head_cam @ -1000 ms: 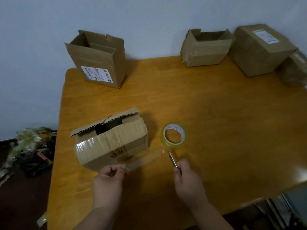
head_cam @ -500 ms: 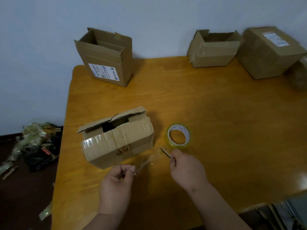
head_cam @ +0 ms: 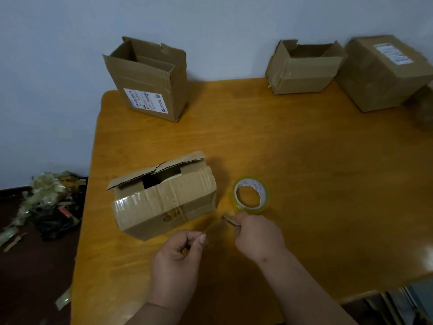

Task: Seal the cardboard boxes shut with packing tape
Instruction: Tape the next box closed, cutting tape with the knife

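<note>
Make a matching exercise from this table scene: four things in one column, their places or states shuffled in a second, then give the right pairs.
Things
1. tape roll
2. labelled open box
3. nearest box
4. right hand

Places or states
A. far left corner of the table, flaps up
B. grips a thin metal blade
C. lies flat, just right of the nearest box
D. near the left hand, top flaps partly closed

Pairs: 1-C, 2-A, 3-D, 4-B

wall (head_cam: 210,19): pale blue | table (head_cam: 328,184): orange wood | floor (head_cam: 28,277): dark, scrap pile (head_cam: 46,202)
</note>
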The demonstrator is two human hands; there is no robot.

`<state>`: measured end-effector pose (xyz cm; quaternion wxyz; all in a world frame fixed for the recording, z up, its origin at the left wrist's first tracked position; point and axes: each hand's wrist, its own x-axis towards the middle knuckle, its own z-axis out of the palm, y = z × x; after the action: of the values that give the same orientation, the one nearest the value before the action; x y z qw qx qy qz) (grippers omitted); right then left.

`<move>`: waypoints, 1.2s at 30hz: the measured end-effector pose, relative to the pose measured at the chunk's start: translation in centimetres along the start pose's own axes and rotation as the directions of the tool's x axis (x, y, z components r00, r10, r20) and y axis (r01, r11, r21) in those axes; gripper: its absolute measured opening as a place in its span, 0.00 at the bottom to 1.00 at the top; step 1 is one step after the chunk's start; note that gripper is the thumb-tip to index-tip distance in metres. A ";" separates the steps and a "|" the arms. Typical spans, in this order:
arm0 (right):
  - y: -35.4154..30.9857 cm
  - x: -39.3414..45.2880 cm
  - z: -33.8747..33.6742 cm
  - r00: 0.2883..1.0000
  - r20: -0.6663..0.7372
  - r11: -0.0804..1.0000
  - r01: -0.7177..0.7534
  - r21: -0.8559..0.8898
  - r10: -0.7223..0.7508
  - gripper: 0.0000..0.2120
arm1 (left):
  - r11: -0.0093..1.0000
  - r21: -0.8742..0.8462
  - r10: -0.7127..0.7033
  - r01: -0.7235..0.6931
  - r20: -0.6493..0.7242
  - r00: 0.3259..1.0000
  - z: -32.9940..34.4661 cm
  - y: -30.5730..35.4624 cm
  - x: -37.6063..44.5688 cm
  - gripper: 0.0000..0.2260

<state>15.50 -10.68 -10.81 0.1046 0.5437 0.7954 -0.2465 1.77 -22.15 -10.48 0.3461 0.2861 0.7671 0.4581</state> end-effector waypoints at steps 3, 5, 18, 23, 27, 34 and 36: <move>0.6 -0.6 -0.3 1.000 0.011 1.000 -0.014 0.004 0.014 0.04 | 1.000 0.000 -0.023 0.023 -0.028 0.999 -0.3 -0.2 0.5 0.10; 1.1 -1.0 -0.4 0.999 0.029 1.000 -0.018 0.004 0.018 0.04 | 0.999 -0.017 -0.032 0.031 -0.063 0.997 -0.7 -0.2 1.0 0.11; 0.6 0.2 0.4 0.997 0.082 0.999 -0.017 0.050 0.013 0.05 | 0.997 -0.037 -0.072 0.071 -0.053 0.996 -0.5 -0.2 1.8 0.12; 1.6 -0.6 -0.5 0.991 0.121 0.988 -0.078 0.134 0.062 0.05 | 0.997 0.003 -0.079 0.080 -0.097 0.992 -1.2 0.0 2.3 0.10; 2.3 -1.4 -1.8 0.989 0.127 0.987 -0.091 0.130 0.074 0.06 | 0.994 0.009 -0.107 0.108 -0.114 0.988 -1.5 -0.1 2.4 0.09; 1.5 -0.9 -1.6 0.991 0.124 0.997 -0.059 0.041 0.054 0.10 | 0.995 0.014 -0.098 0.100 -0.096 0.990 -1.8 0.0 1.9 0.09; 1.2 -0.8 -1.4 0.992 0.116 0.999 -0.044 0.019 0.042 0.12 | 0.996 0.013 -0.091 0.093 -0.092 0.992 -1.8 0.1 1.7 0.09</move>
<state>17.03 -10.24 -9.59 0.1501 0.5464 0.7735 -0.2838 -0.67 -21.73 -10.21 0.3288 0.2322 0.7985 0.4476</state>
